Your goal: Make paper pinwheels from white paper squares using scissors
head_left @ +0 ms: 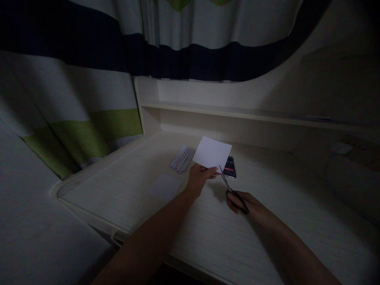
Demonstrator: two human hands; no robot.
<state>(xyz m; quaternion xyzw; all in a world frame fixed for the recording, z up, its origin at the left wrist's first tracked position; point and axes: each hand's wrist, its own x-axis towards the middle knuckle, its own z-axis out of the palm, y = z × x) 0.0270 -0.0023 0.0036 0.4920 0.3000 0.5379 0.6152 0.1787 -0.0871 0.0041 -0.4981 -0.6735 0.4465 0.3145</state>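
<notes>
My left hand (199,179) pinches the near edge of a white sheet of paper (212,152), which is held up above the desk. In my right hand (242,202) is a pair of scissors (233,196) with black handles, my fingers in the loops. The scissor blades point away from me and meet the paper's near right corner, close to my left thumb. Whether the blades are parted is hard to make out in the dim light. Partly behind the paper lies a phone (230,168) with a lit screen.
Several folded white paper strips (182,159) lie side by side left of the held sheet. Another flat piece of paper (165,186) rests nearer to me on the white desk (118,198). A shelf (208,109) runs along the back, below a striped curtain (196,59).
</notes>
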